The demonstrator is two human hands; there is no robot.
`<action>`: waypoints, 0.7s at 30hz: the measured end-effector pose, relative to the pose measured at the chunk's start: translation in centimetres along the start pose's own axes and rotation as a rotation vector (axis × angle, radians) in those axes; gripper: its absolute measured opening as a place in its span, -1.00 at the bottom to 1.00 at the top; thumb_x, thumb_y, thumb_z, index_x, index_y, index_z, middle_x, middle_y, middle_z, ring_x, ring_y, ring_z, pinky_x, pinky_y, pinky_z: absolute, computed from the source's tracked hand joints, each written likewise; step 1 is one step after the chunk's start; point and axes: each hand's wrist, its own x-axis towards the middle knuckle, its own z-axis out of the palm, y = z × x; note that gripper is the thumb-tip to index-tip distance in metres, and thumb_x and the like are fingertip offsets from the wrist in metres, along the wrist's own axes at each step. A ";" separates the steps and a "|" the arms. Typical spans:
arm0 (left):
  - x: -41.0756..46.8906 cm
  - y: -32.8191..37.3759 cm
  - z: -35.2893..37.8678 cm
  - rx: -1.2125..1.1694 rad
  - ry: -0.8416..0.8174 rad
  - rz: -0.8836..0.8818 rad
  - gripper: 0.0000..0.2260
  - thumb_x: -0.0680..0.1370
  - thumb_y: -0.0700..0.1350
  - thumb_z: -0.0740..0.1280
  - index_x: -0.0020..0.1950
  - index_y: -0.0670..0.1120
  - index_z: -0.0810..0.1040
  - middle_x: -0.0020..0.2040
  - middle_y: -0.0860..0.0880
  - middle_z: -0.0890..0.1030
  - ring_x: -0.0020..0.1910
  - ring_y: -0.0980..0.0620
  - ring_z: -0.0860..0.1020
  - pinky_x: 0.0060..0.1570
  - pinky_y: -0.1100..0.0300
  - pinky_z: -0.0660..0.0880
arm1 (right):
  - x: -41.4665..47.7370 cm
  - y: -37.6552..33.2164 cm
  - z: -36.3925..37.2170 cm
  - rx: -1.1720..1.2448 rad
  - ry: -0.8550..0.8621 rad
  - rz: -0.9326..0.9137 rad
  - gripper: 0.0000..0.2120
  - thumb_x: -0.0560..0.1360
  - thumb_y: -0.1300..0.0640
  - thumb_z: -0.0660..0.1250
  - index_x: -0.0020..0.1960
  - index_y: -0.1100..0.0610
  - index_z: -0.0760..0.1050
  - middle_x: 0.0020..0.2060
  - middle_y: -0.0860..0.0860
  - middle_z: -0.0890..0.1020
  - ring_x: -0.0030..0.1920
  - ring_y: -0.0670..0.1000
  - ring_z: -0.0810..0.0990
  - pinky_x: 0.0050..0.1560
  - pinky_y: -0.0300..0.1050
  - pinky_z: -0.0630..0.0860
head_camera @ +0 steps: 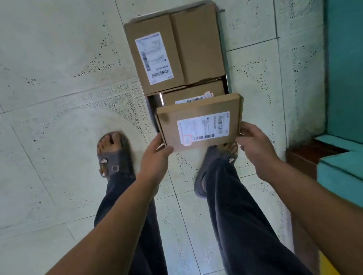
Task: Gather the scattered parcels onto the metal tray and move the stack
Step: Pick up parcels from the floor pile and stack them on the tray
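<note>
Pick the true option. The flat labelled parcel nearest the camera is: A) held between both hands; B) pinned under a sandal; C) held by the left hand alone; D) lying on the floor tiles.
A: the left hand and right hand each grip one side of the flat parcel.

Home interior — pale tiled floor (pixel 36 62), teal wall (pixel 353 43), slippers (pixel 116 165)

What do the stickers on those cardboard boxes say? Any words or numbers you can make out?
Label on the held parcel: barcodes and print, too blurred to read.
Label on the far left parcel: too blurred to read.
Label on the middle parcel: mostly hidden, unreadable.
</note>
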 end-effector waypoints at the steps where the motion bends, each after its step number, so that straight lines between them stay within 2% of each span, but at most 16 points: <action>1: 1.1 0.0 0.3 0.012 0.001 -0.002 -0.54 0.58 -0.22 0.24 0.47 0.07 0.38 0.26 0.13 0.54 0.29 0.02 0.48 0.35 0.00 0.36 | 1.2 0.1 0.3 -0.010 -0.004 -0.001 -0.58 0.52 0.34 0.23 0.26 -0.06 0.49 -0.06 -0.26 0.61 -0.07 -0.26 0.56 -0.17 -0.32 0.44; 5: 5.7 -1.0 1.1 0.079 -0.001 -0.028 -0.54 0.58 -0.18 0.24 0.48 0.07 0.36 0.32 0.04 0.52 0.28 -0.03 0.47 0.37 -0.09 0.35 | 5.4 0.4 1.5 -0.079 -0.018 0.002 -0.60 0.51 0.33 0.21 0.16 -0.13 0.48 -0.10 -0.28 0.57 0.05 -0.06 0.56 -0.13 -0.23 0.44; 10: 8.6 -1.3 2.1 0.052 -0.009 -0.083 -0.49 0.59 -0.18 0.24 0.54 -0.02 0.26 0.41 0.01 0.46 0.34 -0.02 0.43 0.41 -0.08 0.32 | 8.7 0.2 1.9 -0.161 -0.021 -0.058 -0.64 0.47 0.30 0.20 0.07 -0.10 0.53 -0.05 -0.17 0.63 0.07 0.00 0.57 0.08 -0.13 0.48; 13: 9.9 -1.2 2.2 0.056 -0.009 -0.085 -0.47 0.58 -0.17 0.27 0.55 -0.05 0.25 0.42 0.01 0.45 0.34 0.00 0.43 0.42 -0.07 0.31 | 9.8 -0.1 2.0 -0.187 -0.032 -0.075 -0.65 0.49 0.30 0.19 0.07 -0.10 0.53 -0.04 -0.16 0.62 0.06 -0.02 0.56 0.01 -0.17 0.44; 17: 11.2 -1.0 2.4 0.092 -0.022 -0.074 -0.47 0.57 -0.13 0.27 0.54 -0.04 0.26 0.43 0.00 0.44 0.34 -0.02 0.44 0.41 -0.09 0.31 | 10.9 -0.3 2.3 -0.201 -0.045 -0.093 -0.64 0.52 0.29 0.19 0.19 -0.05 0.53 -0.01 -0.14 0.60 0.06 -0.03 0.54 -0.03 -0.22 0.39; 21: 11.6 -0.7 2.4 0.113 -0.027 -0.066 -0.49 0.57 -0.14 0.26 0.53 -0.05 0.29 0.39 0.02 0.48 0.31 -0.01 0.46 0.41 -0.08 0.32 | 11.5 -0.4 2.8 -0.214 -0.038 -0.084 -0.61 0.53 0.27 0.19 0.31 0.01 0.49 0.08 -0.10 0.59 0.09 -0.02 0.53 0.06 -0.17 0.39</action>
